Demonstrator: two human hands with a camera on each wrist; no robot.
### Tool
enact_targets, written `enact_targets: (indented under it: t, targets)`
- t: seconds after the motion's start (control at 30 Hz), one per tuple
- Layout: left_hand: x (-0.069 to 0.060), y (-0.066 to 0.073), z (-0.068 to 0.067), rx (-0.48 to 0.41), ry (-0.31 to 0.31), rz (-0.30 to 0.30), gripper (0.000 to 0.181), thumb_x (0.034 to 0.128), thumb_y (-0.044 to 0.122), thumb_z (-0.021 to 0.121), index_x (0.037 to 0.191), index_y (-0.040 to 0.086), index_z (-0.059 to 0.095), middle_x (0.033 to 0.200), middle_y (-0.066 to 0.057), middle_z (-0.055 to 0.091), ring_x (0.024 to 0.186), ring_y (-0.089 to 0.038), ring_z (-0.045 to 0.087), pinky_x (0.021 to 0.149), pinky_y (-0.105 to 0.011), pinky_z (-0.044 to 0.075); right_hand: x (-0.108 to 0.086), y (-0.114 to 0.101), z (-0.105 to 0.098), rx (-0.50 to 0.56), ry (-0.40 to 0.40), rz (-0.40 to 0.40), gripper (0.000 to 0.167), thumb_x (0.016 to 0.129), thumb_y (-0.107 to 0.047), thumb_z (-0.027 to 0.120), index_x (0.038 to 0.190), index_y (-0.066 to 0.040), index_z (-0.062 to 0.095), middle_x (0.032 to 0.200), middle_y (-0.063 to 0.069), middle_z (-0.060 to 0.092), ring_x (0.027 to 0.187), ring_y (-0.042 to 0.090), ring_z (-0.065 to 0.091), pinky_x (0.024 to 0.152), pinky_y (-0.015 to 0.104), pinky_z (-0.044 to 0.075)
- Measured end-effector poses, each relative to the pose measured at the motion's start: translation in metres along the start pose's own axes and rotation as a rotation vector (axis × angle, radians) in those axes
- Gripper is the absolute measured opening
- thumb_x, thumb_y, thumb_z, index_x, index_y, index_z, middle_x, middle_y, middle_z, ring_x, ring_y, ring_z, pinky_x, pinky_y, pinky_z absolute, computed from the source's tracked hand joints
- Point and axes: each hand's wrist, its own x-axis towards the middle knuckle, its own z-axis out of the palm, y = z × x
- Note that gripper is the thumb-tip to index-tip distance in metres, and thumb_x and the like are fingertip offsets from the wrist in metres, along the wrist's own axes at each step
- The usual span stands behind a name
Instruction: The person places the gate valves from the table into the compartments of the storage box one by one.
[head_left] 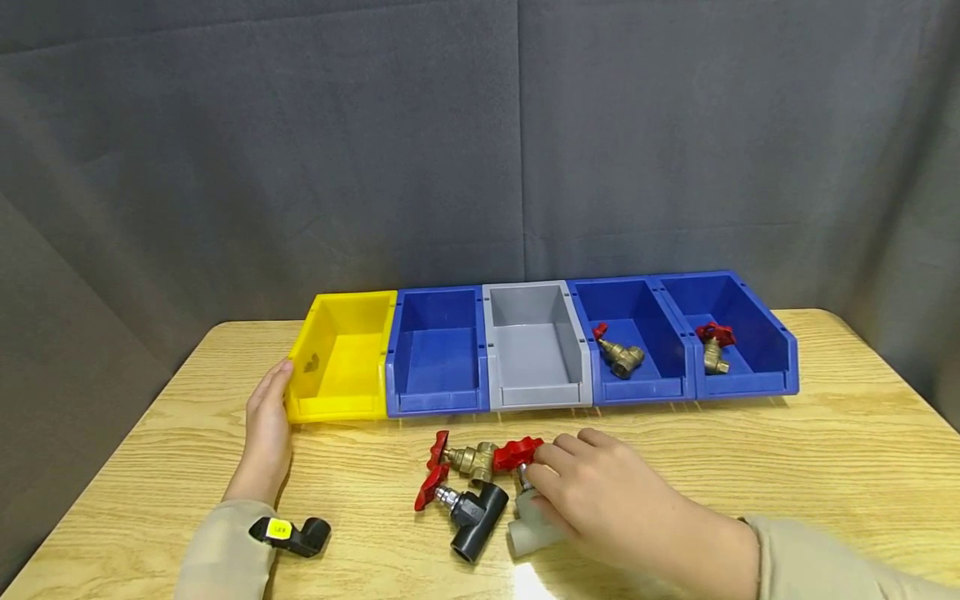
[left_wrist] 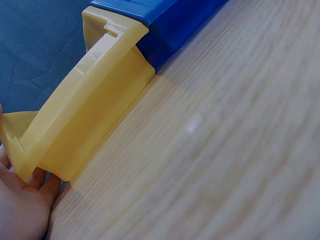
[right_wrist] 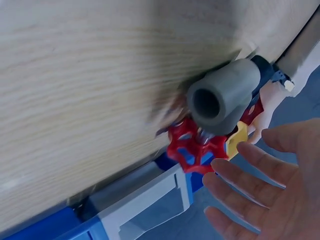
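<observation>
My left hand (head_left: 270, 421) rests against the outer left wall of the yellow bin (head_left: 337, 408); in the left wrist view its fingers touch the bin's near corner. Over the grey plastic valve (head_left: 531, 533) with a red handwheel is my right hand (head_left: 607, 492), partly covering it in the head view. The right wrist view shows those fingers (right_wrist: 250, 187) extended and spread beside the grey valve, not gripping it. Left of it lie a black plastic valve (head_left: 474, 512) and a brass valve (head_left: 468, 460), both with red handwheels.
Right of the yellow bin, a blue bin (head_left: 438, 402), a grey bin (head_left: 540, 396) and two more blue bins stand in a row. Brass valves (head_left: 624, 358) (head_left: 714, 354) lie in the two rightmost bins. A grey curtain (head_left: 480, 167) hangs behind the wooden table (head_left: 360, 492).
</observation>
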Motion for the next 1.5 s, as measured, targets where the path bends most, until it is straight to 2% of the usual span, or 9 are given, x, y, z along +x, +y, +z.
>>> enact_targets:
  t: [0.13, 0.47, 0.77, 0.97, 1.07, 1.27, 1.5]
  targets:
    - [0.000, 0.000, -0.001, -0.003, -0.004, -0.001, 0.062, 0.1065, 0.047, 0.034, 0.156, 0.010, 0.029, 0.153, -0.004, 0.033, 0.139, -0.015, 0.031, 0.117, -0.026, 0.023, -0.001, -0.007, 0.001, 0.006, -0.015, -0.019, 0.016, 0.083, -0.026, 0.077, 0.087, -0.015, 0.065, 0.083, -0.003, 0.064, 0.074, 0.015, 0.060, 0.062, 0.030, 0.051]
    - [0.000, 0.000, -0.001, -0.009, -0.001, -0.004, 0.062, 0.1065, 0.047, 0.034, 0.156, 0.010, 0.028, 0.154, -0.003, 0.032, 0.140, -0.015, 0.029, 0.118, -0.026, 0.022, -0.005, -0.015, 0.004, 0.010, -0.077, -0.046, 0.028, 0.087, -0.043, 0.074, 0.088, -0.017, 0.065, 0.085, -0.004, 0.061, 0.075, 0.014, 0.056, 0.062, 0.030, 0.047]
    - [0.001, -0.001, -0.001, -0.013, -0.002, -0.008, 0.062, 0.1065, 0.047, 0.034, 0.157, 0.011, 0.027, 0.156, -0.003, 0.030, 0.141, -0.014, 0.029, 0.118, -0.025, 0.021, -0.004, -0.019, 0.010, 0.021, -0.139, -0.061, 0.029, 0.086, -0.044, 0.073, 0.094, -0.016, 0.067, 0.096, -0.001, 0.064, 0.083, 0.016, 0.060, 0.065, 0.030, 0.050]
    - [0.002, -0.001, -0.001, -0.018, -0.001, -0.009, 0.060, 0.1072, 0.045, 0.033, 0.156, 0.010, 0.028, 0.154, -0.003, 0.032, 0.140, -0.014, 0.030, 0.117, -0.024, 0.022, -0.004, -0.021, 0.012, -0.004, -0.196, -0.071, 0.037, 0.086, -0.050, 0.072, 0.100, -0.016, 0.068, 0.106, 0.002, 0.068, 0.090, 0.018, 0.063, 0.070, 0.032, 0.054]
    - [0.002, -0.002, -0.001, -0.023, -0.003, -0.006, 0.060, 0.1072, 0.044, 0.034, 0.156, 0.010, 0.029, 0.153, -0.003, 0.033, 0.139, -0.014, 0.031, 0.117, -0.024, 0.023, -0.004, -0.022, 0.014, -0.030, -0.187, -0.085, 0.037, 0.086, -0.050, 0.072, 0.099, -0.016, 0.068, 0.107, 0.002, 0.068, 0.089, 0.019, 0.063, 0.069, 0.031, 0.054]
    - [0.002, -0.001, -0.001, -0.019, 0.005, -0.005, 0.061, 0.1069, 0.045, 0.034, 0.156, 0.010, 0.029, 0.153, -0.003, 0.033, 0.140, -0.014, 0.030, 0.117, -0.024, 0.022, -0.006, -0.022, 0.020, -0.061, -0.134, -0.107, 0.034, 0.084, -0.049, 0.072, 0.091, -0.016, 0.065, 0.100, -0.001, 0.064, 0.075, 0.017, 0.058, 0.060, 0.026, 0.049]
    - [0.002, 0.000, 0.000, -0.024, 0.012, -0.005, 0.062, 0.1067, 0.044, 0.036, 0.157, 0.009, 0.027, 0.157, -0.004, 0.030, 0.141, -0.014, 0.028, 0.118, -0.024, 0.021, -0.007, -0.022, 0.022, -0.069, -0.169, -0.119, 0.034, 0.085, -0.047, 0.072, 0.096, -0.016, 0.067, 0.106, 0.000, 0.066, 0.078, 0.017, 0.060, 0.061, 0.026, 0.050]
